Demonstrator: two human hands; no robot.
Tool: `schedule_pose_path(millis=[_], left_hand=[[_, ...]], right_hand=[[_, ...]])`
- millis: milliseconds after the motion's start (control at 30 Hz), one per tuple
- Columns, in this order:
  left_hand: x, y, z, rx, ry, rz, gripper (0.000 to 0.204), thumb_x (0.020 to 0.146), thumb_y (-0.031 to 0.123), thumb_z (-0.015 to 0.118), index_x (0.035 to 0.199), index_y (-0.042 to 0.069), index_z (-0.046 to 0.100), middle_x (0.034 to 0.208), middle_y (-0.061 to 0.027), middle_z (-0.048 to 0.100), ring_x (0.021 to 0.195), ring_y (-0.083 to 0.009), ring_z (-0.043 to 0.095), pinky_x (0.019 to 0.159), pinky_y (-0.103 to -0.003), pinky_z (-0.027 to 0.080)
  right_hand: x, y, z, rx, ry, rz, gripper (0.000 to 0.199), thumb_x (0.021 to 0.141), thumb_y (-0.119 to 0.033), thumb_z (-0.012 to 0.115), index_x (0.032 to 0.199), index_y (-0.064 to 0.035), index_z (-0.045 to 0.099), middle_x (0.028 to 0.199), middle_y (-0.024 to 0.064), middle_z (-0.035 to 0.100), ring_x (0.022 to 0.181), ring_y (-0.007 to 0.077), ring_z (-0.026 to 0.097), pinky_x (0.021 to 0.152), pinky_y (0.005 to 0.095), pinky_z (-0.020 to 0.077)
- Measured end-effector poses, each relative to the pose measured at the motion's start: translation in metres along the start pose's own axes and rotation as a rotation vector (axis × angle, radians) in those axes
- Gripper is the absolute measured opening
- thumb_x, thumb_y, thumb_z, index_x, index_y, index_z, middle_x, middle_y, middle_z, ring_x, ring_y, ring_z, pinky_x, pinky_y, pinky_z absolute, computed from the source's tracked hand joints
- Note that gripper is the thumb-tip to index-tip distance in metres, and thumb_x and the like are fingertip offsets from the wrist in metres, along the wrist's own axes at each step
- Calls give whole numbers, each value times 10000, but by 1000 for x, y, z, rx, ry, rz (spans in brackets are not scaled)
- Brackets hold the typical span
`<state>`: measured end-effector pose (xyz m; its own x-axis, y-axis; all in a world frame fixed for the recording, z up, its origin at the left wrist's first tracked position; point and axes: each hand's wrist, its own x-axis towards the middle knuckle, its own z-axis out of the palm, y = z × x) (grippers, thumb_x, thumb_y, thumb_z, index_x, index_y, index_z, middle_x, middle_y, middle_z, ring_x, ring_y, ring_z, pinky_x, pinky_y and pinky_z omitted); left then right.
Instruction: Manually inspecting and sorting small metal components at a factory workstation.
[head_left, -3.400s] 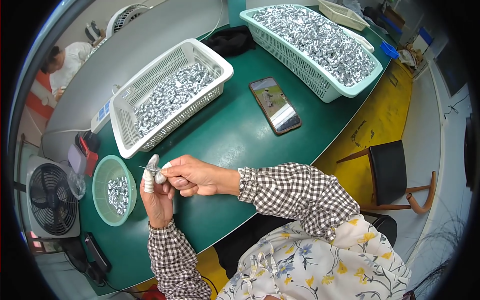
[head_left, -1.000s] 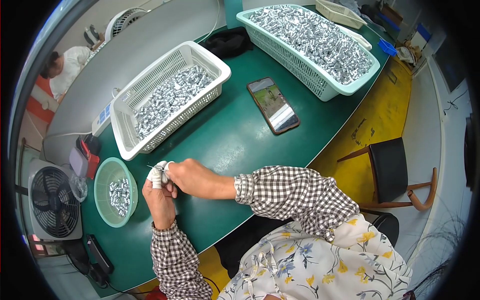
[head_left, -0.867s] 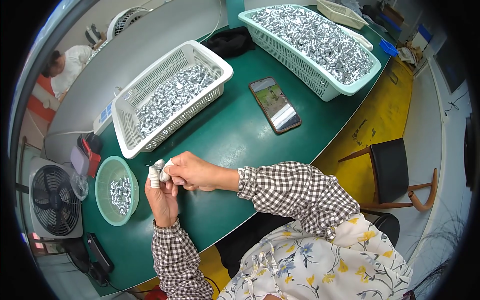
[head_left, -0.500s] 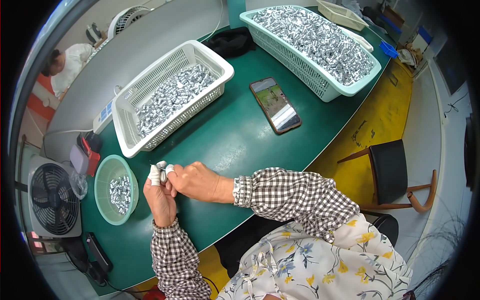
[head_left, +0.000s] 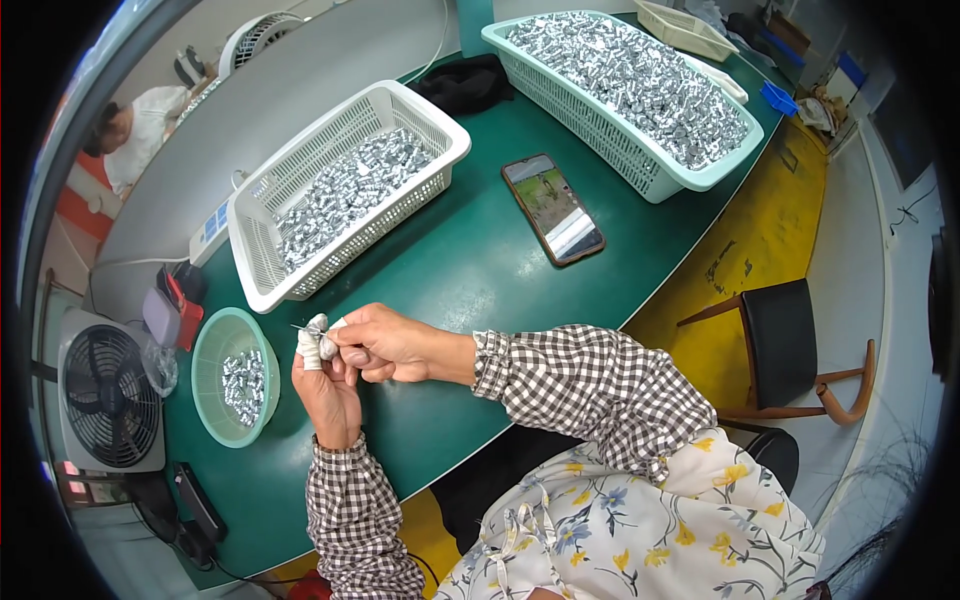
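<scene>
My left hand (head_left: 330,398) is raised over the table's near edge, its white-wrapped fingertips pinched together. Against them presses my right hand (head_left: 388,342), also closed, with a wrapped thumb or fingertip. A thin, dark, pin-like tool (head_left: 298,327) sticks out to the left between the fingertips, in line with my right fingers. Whatever small piece my left fingers hold is covered by the wraps. Just left of my hands stands a round green bowl (head_left: 207,412) with small silvery metal parts (head_left: 243,388) in it.
Beyond my hands is a white basket (head_left: 262,285) of metal parts; a fuller light-green basket (head_left: 640,180) stands far right. A phone (head_left: 553,210) lies on the green table (head_left: 450,270). A box fan (head_left: 110,395) is at left, a chair (head_left: 780,345) at right. Another person (head_left: 145,135) sits beyond the partition.
My right hand has turned and its fingers have shifted over my left fingertips. The thin tool now points more sideways to the left. The phone's picture differs.
</scene>
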<state>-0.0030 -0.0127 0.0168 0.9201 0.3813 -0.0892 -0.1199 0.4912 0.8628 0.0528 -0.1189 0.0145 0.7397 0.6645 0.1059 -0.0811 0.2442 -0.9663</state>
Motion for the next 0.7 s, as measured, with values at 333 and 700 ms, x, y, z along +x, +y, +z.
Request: schedule_pose_path(millis=[333,700], left_hand=[[7,7,-9,80,-63,-65,289,920,256,447,976,-15,532,631,17,448,492,-42,372,392,-177,307],[2,0,-10,173,-127,4,280,906,275,475,974,13,548,718,18,526,548,-22,430,407,-165,303]], right_hand=[[-17,12,10,-1300,225,-648,131,747,-108,545,679,-6,497,599,108,536,449,192,567,369,276,443],[-1,14,7,-641,118,-306,134,746,-104,536,686,11,503,549,84,514,444,175,567,371,268,443]])
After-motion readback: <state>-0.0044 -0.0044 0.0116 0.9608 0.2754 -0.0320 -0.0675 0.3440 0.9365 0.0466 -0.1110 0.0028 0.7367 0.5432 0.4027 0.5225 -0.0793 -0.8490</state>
